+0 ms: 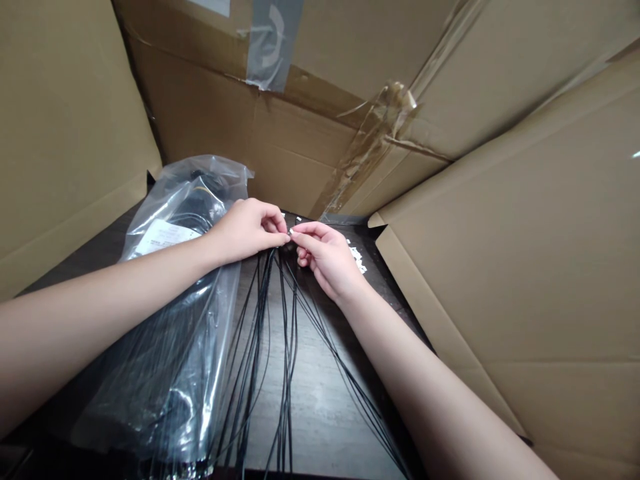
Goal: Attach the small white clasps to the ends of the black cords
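Head view: right hand (330, 259) pinching small white piece (291, 231) between thumb and index finger; left hand (247, 230) just beside it, thumb and index finger drawn close, cannot tell what they grip; thin black cables (285, 327) run from beneath hands toward near edge of dark tabletop (320, 407); clear plastic bag (227, 333) at left, white scraps (357, 259) beyond right hand

Left fingers (275, 215), right fingers (309, 228) pinched; close together
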Demonstrator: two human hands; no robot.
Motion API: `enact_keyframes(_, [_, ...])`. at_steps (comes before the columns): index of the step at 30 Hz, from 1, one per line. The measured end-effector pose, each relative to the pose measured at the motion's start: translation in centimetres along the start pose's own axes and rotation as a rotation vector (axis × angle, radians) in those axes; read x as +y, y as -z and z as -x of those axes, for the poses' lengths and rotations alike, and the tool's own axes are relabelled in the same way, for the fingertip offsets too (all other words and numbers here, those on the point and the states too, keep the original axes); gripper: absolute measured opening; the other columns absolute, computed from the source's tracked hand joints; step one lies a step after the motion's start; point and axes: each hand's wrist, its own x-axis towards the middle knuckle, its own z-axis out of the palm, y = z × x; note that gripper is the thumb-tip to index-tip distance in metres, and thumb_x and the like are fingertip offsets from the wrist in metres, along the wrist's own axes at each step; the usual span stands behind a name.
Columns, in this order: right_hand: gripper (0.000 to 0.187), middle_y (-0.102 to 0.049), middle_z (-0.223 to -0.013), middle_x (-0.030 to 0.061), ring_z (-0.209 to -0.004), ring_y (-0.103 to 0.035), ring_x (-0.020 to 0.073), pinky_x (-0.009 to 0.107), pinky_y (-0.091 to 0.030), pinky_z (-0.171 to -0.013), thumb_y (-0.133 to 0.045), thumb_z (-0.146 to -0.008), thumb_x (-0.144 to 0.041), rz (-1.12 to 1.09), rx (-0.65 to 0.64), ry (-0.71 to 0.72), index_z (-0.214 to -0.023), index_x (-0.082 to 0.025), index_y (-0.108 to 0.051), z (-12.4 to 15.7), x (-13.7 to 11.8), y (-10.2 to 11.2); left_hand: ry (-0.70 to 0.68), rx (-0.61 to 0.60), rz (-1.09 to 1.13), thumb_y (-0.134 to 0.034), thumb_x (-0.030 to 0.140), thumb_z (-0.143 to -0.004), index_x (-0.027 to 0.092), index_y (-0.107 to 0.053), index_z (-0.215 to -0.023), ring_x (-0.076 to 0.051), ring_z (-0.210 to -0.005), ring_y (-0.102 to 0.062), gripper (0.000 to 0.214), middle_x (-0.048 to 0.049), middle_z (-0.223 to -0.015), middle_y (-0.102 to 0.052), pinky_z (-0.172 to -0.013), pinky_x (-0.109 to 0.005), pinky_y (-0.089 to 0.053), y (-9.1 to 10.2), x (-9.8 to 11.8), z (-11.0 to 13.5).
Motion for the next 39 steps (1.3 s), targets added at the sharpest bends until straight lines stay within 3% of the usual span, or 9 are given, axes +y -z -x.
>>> enact_keyframes(39, [0.016,-0.056,-0.057,-0.006,-0.045,-0.048,0.0048,0.017,-0.042,-0.04,-0.072,-0.068,-0.025,0.16,-0.015,0.054,-0.077,-0.016,-0.063,0.09,0.41,-0.22,-0.005,-0.077,-0.102,-0.07,0.026,-0.074,0.016,-0.076,-0.079,-0.015,-0.071,-0.069,0.013,-0.0019,-0.074,-0.075,-0.066,-0.023,-0.046,0.01,-0.01,-0.04])
